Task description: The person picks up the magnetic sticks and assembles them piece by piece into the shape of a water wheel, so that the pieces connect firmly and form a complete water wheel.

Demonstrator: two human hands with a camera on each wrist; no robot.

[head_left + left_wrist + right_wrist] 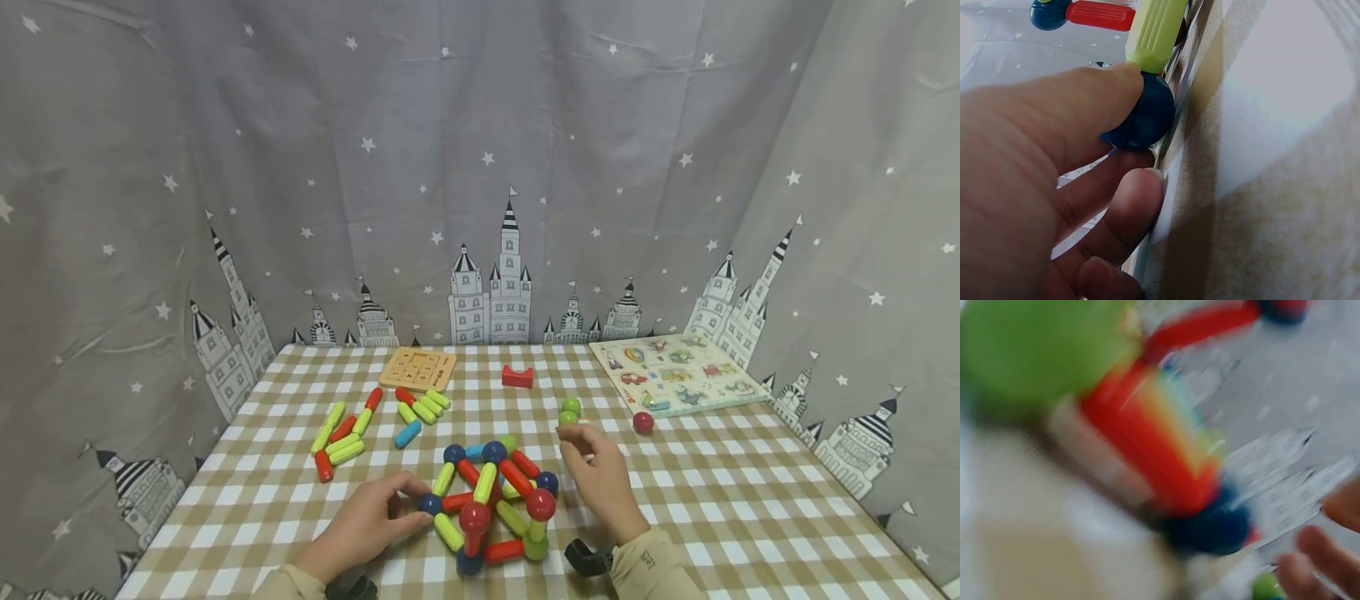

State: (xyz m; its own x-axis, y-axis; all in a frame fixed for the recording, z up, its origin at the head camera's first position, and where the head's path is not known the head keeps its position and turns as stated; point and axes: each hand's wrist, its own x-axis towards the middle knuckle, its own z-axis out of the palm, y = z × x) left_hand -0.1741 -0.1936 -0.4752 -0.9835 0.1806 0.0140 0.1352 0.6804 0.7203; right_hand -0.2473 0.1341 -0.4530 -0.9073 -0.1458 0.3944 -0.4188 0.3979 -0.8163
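Note:
A structure of magnetic rods and balls stands in front of me on the checked cloth. Its dark blue corner ball (1147, 115) is pinched between the thumb and fingers of my left hand (378, 517), and a yellow-green rod (1155, 34) runs up from that ball. To the right of the structure, my right hand (597, 475) is held with loosely bent fingers and no thing seen in them. Its fingertips are close to two green balls (570, 408); whether they touch the nearer one I cannot tell. Motion blurs the right wrist view, where a green ball (1035, 350) looms large.
Loose yellow-green, red and blue rods (345, 450) lie to the left. Farther back are a wooden number puzzle (417, 369), a red block (517, 377) and a picture board (678, 375). A red ball (642, 422) sits before the board. A grey curtain (480, 167) hangs behind the table.

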